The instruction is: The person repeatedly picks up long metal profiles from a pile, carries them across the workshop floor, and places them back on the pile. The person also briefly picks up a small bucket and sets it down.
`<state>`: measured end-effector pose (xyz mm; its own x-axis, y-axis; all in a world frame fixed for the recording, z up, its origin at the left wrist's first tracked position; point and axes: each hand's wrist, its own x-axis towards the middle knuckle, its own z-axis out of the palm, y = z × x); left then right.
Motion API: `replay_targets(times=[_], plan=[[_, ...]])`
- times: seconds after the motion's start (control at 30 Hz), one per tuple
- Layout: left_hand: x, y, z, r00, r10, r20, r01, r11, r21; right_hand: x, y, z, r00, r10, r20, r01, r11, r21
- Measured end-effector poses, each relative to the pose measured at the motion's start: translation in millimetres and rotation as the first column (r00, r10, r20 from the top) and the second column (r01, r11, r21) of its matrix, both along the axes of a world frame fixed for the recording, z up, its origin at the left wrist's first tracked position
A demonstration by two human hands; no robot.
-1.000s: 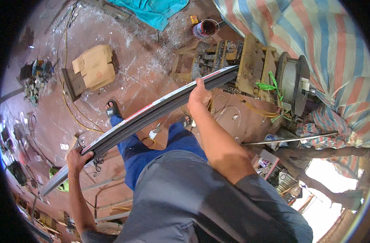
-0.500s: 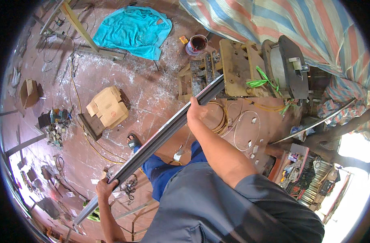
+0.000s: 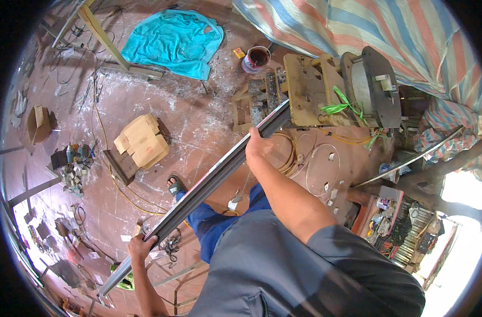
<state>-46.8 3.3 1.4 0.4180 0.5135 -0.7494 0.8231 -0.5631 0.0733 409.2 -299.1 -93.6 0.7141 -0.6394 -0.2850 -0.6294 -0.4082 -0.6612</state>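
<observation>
A long grey metal profile (image 3: 206, 186) with a grooved side slants across in front of my body, from lower left to upper right. Near its lower end my left hand (image 3: 140, 247) is closed round it. My right hand (image 3: 258, 143) grips it farther up, thumb along the upper edge. The profile's far end reaches the brown metal machine (image 3: 306, 90), at the lower edge of its flat plate; whether they touch I cannot tell. A green plastic strip (image 3: 336, 108) is tied to that machine.
Flattened cardboard (image 3: 142, 142) lies left of the profile. Beyond are a turquoise cloth (image 3: 172, 42) and a paint bucket (image 3: 256, 59). Coiled hose (image 3: 289, 158) and cables lie right of my legs. A cluttered tool shelf (image 3: 391, 222) stands at right, a striped tarp (image 3: 367, 31) behind the machine.
The profile and both hands have shifted very slightly; my left hand sits a little farther right. Both hands keep their hold.
</observation>
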Motion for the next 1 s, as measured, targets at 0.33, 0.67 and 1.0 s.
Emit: replay_targets(times=[0.33, 0.67, 1.0], plan=[[4.8, 2.7, 4.4, 0.998, 0.003, -0.069, -0.004, 1.000, -0.027, 1.5, 5.0, 27.2, 0.996, -0.036, -0.087, 0.043, 0.995, 0.086], [3.2, 9.7, 6.4, 0.988, -0.083, -0.129, 0.068, 0.991, -0.118, 1.8, -0.9, 16.7, 0.999, -0.041, 0.029, 0.040, 0.999, 0.024], [0.1, 14.8, 9.8, 0.984, -0.124, -0.126, 0.102, 0.981, -0.166, 1.1, -6.6, 8.5, 0.999, -0.029, 0.035, 0.025, 0.993, 0.112]])
